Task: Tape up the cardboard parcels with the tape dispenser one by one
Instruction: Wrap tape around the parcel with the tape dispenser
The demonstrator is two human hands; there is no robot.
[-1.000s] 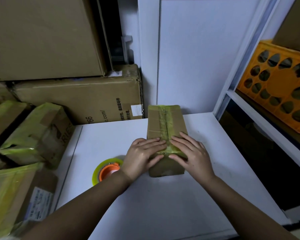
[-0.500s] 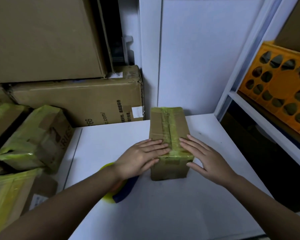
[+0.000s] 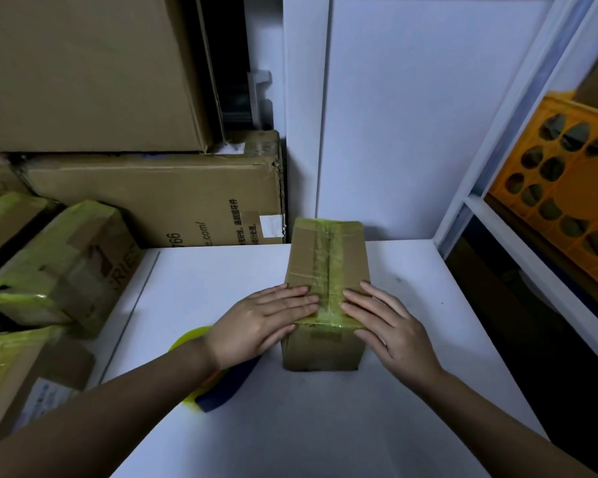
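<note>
A small brown cardboard parcel (image 3: 327,257) stands on the white table (image 3: 325,426), with yellow-green tape running along its top seam and over the near edge. My left hand (image 3: 259,322) lies flat on the parcel's near left top, fingers straight. My right hand (image 3: 390,326) lies flat on the near right top, fingers spread. The tape dispenser (image 3: 218,388), a yellow-green roll with a dark blue part, lies on the table under my left wrist, mostly hidden.
Taped parcels (image 3: 59,267) pile up at the left edge of the table. Large cardboard boxes (image 3: 152,198) stack behind them. A white wall panel rises behind the parcel. A white shelf frame (image 3: 491,215) with an orange crate (image 3: 563,188) stands at the right.
Both hands slid outward from the centre tape to the parcel's sides. My left arm now covers most of the tape dispenser, whose orange core showed a second ago.
</note>
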